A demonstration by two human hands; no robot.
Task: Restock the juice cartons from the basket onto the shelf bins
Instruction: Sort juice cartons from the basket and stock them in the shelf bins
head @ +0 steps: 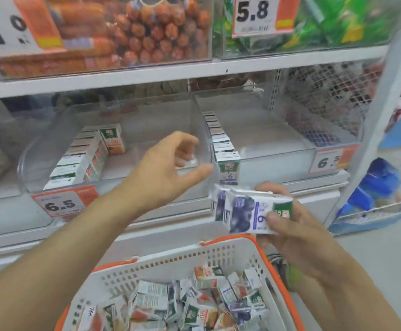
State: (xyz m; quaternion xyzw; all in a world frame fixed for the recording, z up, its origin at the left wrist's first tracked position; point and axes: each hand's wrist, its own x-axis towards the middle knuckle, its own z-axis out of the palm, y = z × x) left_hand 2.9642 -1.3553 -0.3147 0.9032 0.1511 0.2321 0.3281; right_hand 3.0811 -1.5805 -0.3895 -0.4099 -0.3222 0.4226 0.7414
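Bright, even light (blurred, bowed edges)

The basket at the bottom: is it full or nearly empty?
Fairly full. The basket holds a loose heap of juice cartons lying tipped at all angles, covering its bottom; how deep the heap goes cannot be told.

Two hands: the left hand (168, 168) empty, the right hand (287, 223) holding two purple cartons (247, 213). One basket (170, 261) with a heap of cartons too jumbled to count. Two clear bins on the middle shelf: the left bin (37, 149) holds one row of orange cartons (80, 161), about eight, plus one upright carton (112, 140) beside it; the right bin (278, 142) holds one row of purple cartons (221, 142), about ten. Four price tags: "10" (3, 27), "5.8" (254, 13), and two reading "6.5" (61, 205) (329, 161).
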